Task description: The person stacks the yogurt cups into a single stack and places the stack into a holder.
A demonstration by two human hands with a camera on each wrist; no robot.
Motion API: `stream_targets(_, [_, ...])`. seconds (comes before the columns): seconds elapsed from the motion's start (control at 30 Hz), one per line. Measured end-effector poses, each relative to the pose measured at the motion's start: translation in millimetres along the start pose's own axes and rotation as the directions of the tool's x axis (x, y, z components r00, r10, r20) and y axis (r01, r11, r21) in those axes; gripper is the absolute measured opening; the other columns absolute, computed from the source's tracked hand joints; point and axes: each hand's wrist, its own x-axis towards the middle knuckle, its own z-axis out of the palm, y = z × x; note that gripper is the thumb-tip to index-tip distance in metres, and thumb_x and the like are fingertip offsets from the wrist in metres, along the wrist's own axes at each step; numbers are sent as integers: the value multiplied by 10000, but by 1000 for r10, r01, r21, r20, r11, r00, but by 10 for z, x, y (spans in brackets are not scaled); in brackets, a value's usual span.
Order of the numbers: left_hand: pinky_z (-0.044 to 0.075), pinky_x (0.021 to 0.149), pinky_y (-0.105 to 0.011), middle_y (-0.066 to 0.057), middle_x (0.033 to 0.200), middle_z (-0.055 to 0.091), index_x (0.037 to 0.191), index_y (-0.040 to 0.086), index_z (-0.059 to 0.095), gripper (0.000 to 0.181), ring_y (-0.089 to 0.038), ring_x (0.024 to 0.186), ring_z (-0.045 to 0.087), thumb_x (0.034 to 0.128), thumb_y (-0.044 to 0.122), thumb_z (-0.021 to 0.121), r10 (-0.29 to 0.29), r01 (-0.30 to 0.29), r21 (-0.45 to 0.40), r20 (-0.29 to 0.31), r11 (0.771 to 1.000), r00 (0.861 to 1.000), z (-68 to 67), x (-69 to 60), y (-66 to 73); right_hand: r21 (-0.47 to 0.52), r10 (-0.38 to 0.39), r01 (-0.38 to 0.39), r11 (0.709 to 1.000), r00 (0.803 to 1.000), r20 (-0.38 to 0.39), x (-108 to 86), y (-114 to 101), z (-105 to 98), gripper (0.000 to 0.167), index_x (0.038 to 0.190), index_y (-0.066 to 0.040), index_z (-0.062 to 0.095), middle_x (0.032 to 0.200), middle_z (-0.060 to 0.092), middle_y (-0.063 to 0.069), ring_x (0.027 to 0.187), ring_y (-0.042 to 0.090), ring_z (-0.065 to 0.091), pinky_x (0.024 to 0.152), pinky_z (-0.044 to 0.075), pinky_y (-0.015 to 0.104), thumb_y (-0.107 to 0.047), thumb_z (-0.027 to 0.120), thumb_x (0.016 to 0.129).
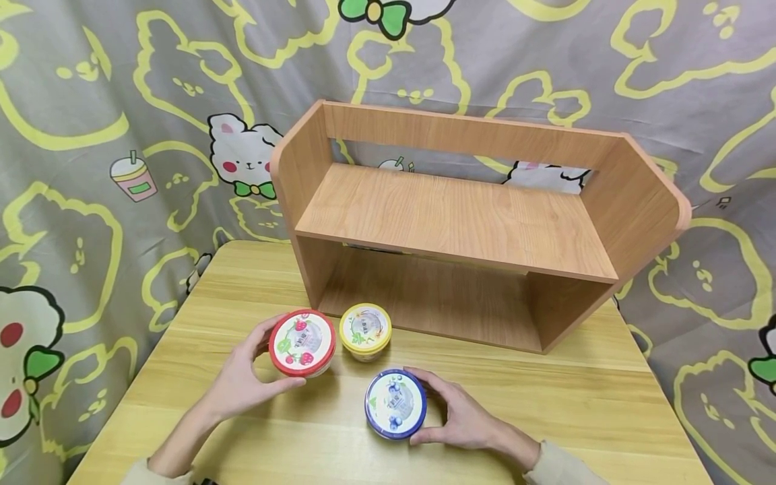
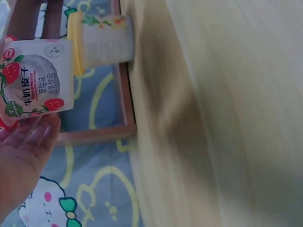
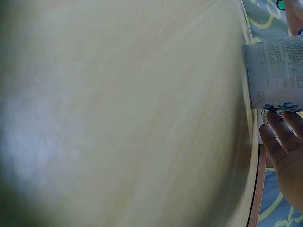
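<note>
1. Gripping a white, strawberry-printed cup with a round red lid [image 1: 302, 342], the left hand [image 1: 245, 377] holds it off the pale wood-grained table [image 1: 212, 296], left of centre in the frame.
2. Clasping with thumb and fingers, the right hand [image 1: 461, 414] has a blueberry-printed cup with a blue lid [image 1: 395, 404] at lower centre.
3. Seemingly mid-handling: a smaller yellow-lidded cup [image 1: 366, 331] stands untouched at centre; all three are outside the two-tier brown wooden shelf [image 1: 445, 219]; what remains is unclear.
4. Behind hangs soft, rippled grey cloth [image 1: 182, 162].

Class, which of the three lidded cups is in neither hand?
The yellow-lidded cup: the left hand holds the red-lidded cup, the right hand the blue-lidded cup.
</note>
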Motion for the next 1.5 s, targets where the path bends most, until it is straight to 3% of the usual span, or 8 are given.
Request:
stream_targets(0.47, [555,1008,-211,27,1405,674,1540,206,475,1017,17,1208,612,682,278,1016,52,-50,-63,39,997,998,63,-12,309,4,12,-12,1000,1000,7,-8,4,2,1014,1614,-266,383,1586,564,26,1433,190,567,1232,387,263,-360,948,777])
stream_targets(0.8, [580,991,-296,75,1409,672,1533,272,478,992,-37,1197,638,695,328,1007,98,-88,-112,89,990,991,217,-39,511,22,13,-13,1000,1000,8,-3,4,2,1008,1613,-266,384,1581,567,20,1426,174,569,1230,392,262,-345,947,782])
stream_targets(1.13, [581,1008,-334,96,1401,675,1552,295,450,1009,-65,1214,643,707,359,998,130,-110,-151,130,982,983,402,-68,619,22,15,-16,1000,1000,17,0,-4,2,986,1606,-266,387,1590,556,24,1426,172,568,1233,415,287,-340,940,794])
stream_targets(1.5, [570,1007,-322,111,1370,676,1567,291,429,1015,-68,1202,643,724,364,989,213,-171,-212,194,962,958,629,-62,691,20,14,-15,1000,1000,19,6,6,-5,959,1605,-263,387,1592,552,42,1436,179,561,1231,392,245,-348,925,816])
